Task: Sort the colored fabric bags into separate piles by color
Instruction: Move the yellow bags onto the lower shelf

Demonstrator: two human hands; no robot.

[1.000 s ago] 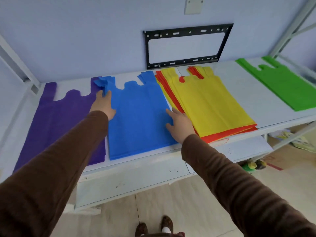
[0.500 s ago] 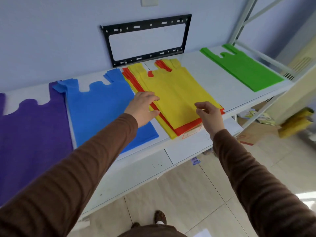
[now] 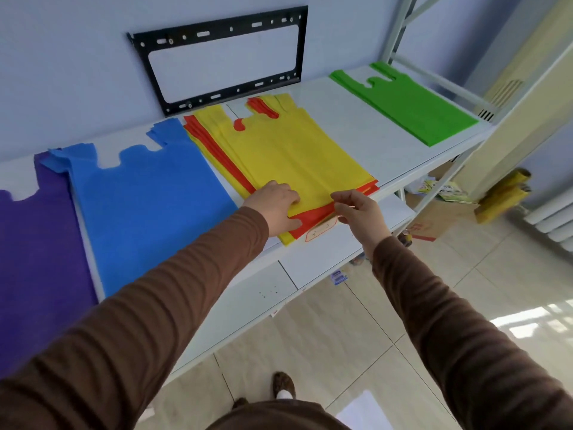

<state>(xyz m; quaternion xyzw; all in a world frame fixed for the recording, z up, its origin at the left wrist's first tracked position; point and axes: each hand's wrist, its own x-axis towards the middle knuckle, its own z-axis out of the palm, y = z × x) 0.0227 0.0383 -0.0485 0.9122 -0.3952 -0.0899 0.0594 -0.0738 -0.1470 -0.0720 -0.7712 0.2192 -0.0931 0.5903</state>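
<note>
A mixed stack of yellow bags and red bags lies in the middle of the white shelf. My left hand presses flat on the stack's near corner. My right hand pinches the near edge of the top yellow bag, lifting it slightly off the red one. A blue pile lies to the left, a purple pile at the far left, and a green pile at the far right.
A black wall bracket hangs behind the shelf. White shelf posts rise at the right. A lower white shelf juts toward me. A cardboard box and yellow rolls sit on the tiled floor.
Both hands moved right from the blue pile to the yellow and red stack. My left hand settled on its near corner and my right hand took the yellow bag's edge. The view swung right.
</note>
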